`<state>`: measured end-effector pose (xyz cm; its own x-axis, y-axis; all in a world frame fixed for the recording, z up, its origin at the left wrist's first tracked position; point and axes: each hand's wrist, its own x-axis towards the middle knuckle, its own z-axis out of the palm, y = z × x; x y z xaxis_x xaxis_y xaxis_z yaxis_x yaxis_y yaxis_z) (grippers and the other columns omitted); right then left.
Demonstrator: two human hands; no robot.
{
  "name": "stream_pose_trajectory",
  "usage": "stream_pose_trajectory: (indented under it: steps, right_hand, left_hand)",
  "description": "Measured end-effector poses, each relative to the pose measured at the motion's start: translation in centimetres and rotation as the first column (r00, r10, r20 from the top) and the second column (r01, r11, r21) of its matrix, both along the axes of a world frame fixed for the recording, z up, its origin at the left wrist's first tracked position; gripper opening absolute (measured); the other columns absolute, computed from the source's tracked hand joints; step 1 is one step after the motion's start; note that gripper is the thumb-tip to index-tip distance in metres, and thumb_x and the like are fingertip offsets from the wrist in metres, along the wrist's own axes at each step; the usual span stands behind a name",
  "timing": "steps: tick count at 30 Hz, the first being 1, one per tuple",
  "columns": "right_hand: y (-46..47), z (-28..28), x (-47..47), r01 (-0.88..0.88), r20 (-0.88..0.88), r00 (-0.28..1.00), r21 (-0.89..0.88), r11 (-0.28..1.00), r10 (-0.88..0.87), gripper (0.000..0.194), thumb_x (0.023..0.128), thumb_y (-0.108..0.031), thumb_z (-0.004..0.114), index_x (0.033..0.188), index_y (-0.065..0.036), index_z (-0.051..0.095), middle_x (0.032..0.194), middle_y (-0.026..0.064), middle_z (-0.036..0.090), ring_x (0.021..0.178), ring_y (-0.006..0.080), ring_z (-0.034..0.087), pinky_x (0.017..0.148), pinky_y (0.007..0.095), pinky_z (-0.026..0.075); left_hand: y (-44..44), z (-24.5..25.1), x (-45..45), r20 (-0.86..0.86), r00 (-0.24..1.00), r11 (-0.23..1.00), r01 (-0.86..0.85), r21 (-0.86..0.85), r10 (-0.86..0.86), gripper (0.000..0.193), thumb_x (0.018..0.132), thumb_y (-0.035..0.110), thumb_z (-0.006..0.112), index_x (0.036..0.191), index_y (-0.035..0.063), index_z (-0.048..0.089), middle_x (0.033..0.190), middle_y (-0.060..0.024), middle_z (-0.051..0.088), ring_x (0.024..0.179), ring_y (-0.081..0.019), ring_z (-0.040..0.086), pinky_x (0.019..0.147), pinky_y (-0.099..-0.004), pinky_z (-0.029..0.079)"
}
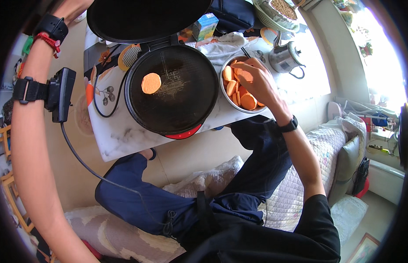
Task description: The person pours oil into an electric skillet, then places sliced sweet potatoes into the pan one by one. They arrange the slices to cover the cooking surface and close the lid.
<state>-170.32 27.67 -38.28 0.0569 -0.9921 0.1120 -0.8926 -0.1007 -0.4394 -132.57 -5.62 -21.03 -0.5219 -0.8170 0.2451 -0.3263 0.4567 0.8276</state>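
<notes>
An electric griddle pan (177,111) stands on the marble-patterned table, its black lid (148,19) raised behind it. One round orange slice, likely sweet potato (151,83), lies on the plate left of centre. To the right, a metal bowl (226,95) holds several more orange slices (248,101). My right hand (256,77) reaches over that bowl, fingers bent down around a slice; dark chopsticks (245,52) show at the bowl's far rim beside it. My left hand (75,8) is at the top left near the lid's edge, mostly cut off; its fingers are hidden.
Behind the bowl lie a white cloth (223,46) and a small box (205,26). A metal kettle (286,57) stands at the right, with a basket (263,16) beyond. A black power cable (96,98) loops left of the griddle. A device on my left forearm trails another cable.
</notes>
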Motion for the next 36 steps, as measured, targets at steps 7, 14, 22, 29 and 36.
stream_pose_trajectory:
  steps: [7, 14, 22, 29, 36]
  right_hand:
    - [-2.5, -0.4, 2.2, 0.003, -0.149, 0.989, 0.035, 0.999, 0.003, 0.039, 0.086, -0.029, 0.084, 0.112, -0.002, 0.073, 0.107, 0.0151, 0.076, 0.097, 0.0341, 0.066, 0.091, 0.0431, 0.052]
    - [-2.4, -0.8, 2.6, 0.113, -0.128, 0.985, -0.016, 0.993, -0.115, 0.03, 0.086, -0.012, 0.074, 0.115, -0.002, 0.073, 0.111, 0.019, 0.074, 0.102, 0.037, 0.067, 0.097, 0.0455, 0.053]
    - [-2.0, 5.1, 5.2, 0.158, 0.157, 0.976, -0.01, 0.987, -0.154, 0.034, 0.096, -0.011, 0.074, 0.13, -0.007, 0.072, 0.102, 0.0118, 0.079, 0.087, 0.0149, 0.074, 0.079, 0.0304, 0.058]
    - [-9.2, 1.7, 11.8, -0.105, 0.161, 0.984, 0.212, 0.972, 0.071, 0.024, 0.094, -0.016, 0.076, 0.114, -0.003, 0.077, 0.096, 0.0109, 0.079, 0.081, 0.0169, 0.074, 0.077, 0.0324, 0.058]
    - [-10.3, -1.7, 13.7, -0.229, -0.041, 0.973, -0.119, 0.966, 0.226, 0.022, 0.087, -0.014, 0.082, 0.106, -0.003, 0.079, 0.106, 0.0152, 0.073, 0.094, 0.0318, 0.071, 0.089, 0.0425, 0.056]
  left_hand:
    - [5.8, 1.3, -0.8, 0.193, 0.981, 0.969, 0.05, -0.244, -0.002, 0.041, 0.11, 0.017, 0.039, 0.13, -0.0031, 0.069, 0.122, -0.0138, 0.076, 0.108, -0.018, 0.07, 0.097, -0.0308, 0.052]
    - [8.8, 2.5, -1.7, 0.301, 0.951, 0.884, 0.083, -0.46, 0.067, 0.041, 0.11, 0.017, 0.04, 0.129, -0.0065, 0.067, 0.118, -0.0145, 0.076, 0.103, -0.0188, 0.07, 0.094, -0.0318, 0.053]
    - [4.8, 0.5, -1.2, 0.17, 0.985, 0.948, 0.076, -0.309, -0.024, 0.041, 0.11, 0.018, 0.04, 0.097, -0.0086, 0.069, 0.093, -0.0162, 0.075, 0.083, -0.0194, 0.067, 0.077, -0.0362, 0.053]
    - [2.3, -0.9, -1.2, 0.375, 0.915, 0.645, 0.197, -0.739, 0.151, 0.033, 0.106, 0.012, 0.038, 0.085, -0.0024, 0.059, 0.079, -0.0222, 0.063, 0.077, -0.0313, 0.066, 0.074, -0.0449, 0.052]
    - [-0.3, -2.0, -2.1, 0.424, 0.713, 0.077, 0.464, -0.882, 0.558, 0.012, 0.094, 0.008, 0.051, 0.084, 0.0024, 0.056, 0.071, -0.0111, 0.059, 0.065, -0.025, 0.062, 0.06, -0.0375, 0.05]
